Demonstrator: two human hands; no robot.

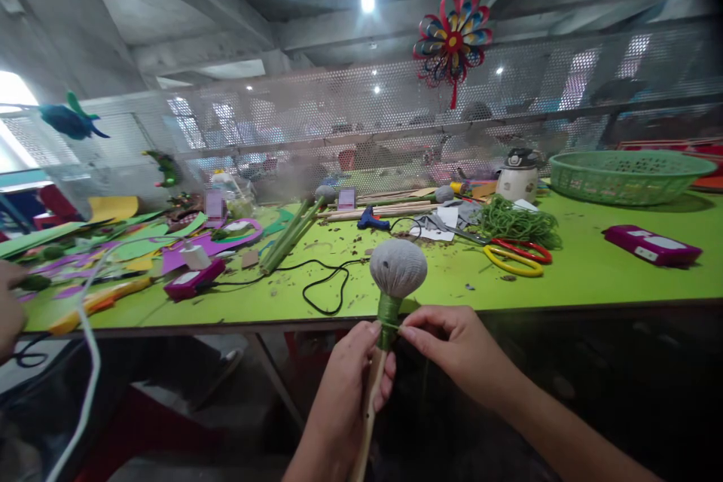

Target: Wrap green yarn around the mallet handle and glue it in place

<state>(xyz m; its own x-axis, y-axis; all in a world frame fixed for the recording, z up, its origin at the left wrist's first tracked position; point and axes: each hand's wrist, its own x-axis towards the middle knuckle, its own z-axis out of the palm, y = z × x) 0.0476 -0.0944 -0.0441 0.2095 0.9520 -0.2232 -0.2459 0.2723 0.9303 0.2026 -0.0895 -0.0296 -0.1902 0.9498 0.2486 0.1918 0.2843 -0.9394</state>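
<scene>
A wooden stick [368, 414] with a round grey cloth head [398, 268] stands tilted in front of the table edge. Green string [387, 310] is wound around the neck below the head. My left hand [351, 373] is closed around the stick just under the winding, its thumb against the green string. To the right of the neck, my right hand [452, 343] pinches the string's loose strand between thumb and fingers. A thin green end hangs faintly below that hand.
On the green table [565, 275] lie scissors [514, 257], a green string pile [517, 220], a blue glue gun [373, 218], a purple box [652, 245] and a green basket [631, 177]. Another person's hand [10, 309] is at the far left, near a white cable [90, 361].
</scene>
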